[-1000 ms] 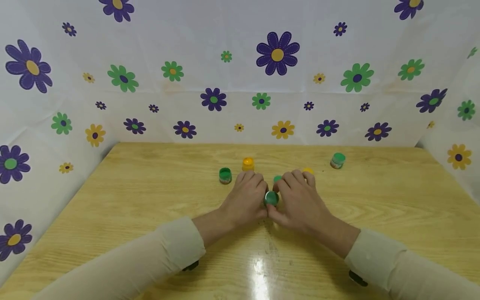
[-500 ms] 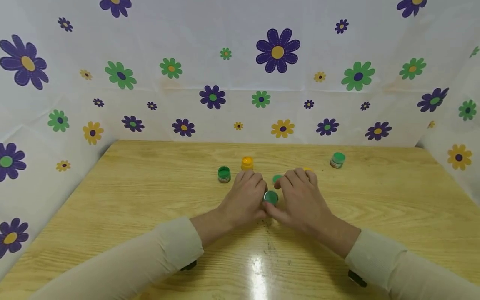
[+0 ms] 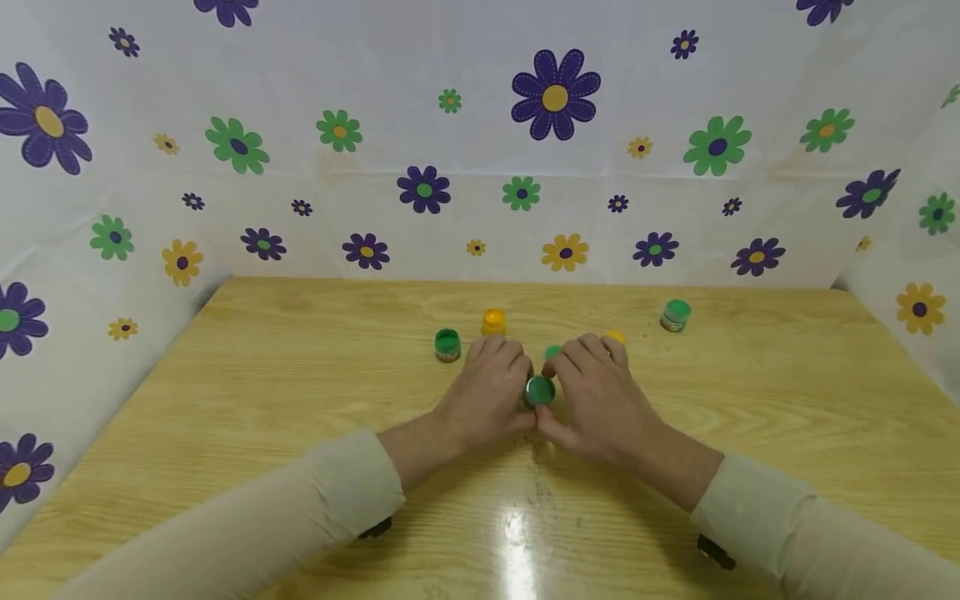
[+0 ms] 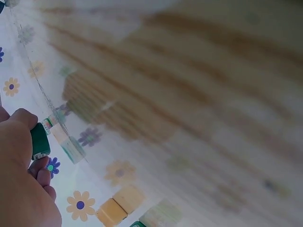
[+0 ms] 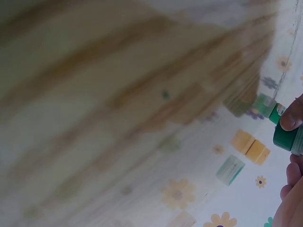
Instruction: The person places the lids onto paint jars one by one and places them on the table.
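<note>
Left hand (image 3: 486, 385) and right hand (image 3: 603, 396) are gripping one green jar (image 3: 539, 391) between them, near mid table (image 3: 322, 367); its round end is facing up toward the head view, long axis leaning that way.

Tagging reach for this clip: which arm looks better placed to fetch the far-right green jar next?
Right, I'd judge: the right grip is nearer that green jar, while the left grip would have to reach past it. Both hold the held jar, so the right should probably release first.
</note>
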The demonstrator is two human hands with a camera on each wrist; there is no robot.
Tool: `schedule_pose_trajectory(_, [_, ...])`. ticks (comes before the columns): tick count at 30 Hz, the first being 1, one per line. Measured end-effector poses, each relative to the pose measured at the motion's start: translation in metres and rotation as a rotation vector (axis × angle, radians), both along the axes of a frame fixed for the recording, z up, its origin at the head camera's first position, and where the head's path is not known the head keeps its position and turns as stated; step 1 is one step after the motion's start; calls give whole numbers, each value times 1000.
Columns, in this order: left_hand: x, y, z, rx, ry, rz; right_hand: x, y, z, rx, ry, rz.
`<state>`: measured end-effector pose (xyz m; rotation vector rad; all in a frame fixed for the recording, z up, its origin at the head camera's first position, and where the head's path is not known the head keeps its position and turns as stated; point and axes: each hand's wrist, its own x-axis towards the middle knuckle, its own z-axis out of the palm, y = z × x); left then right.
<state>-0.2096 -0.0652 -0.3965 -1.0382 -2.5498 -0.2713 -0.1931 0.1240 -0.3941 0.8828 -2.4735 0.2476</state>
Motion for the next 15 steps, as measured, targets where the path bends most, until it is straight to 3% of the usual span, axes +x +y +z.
schedule_pose_trajectory(15, [-3, 0, -1, -15, 45, -11, -3, -2, 1, 22, -4, -54])
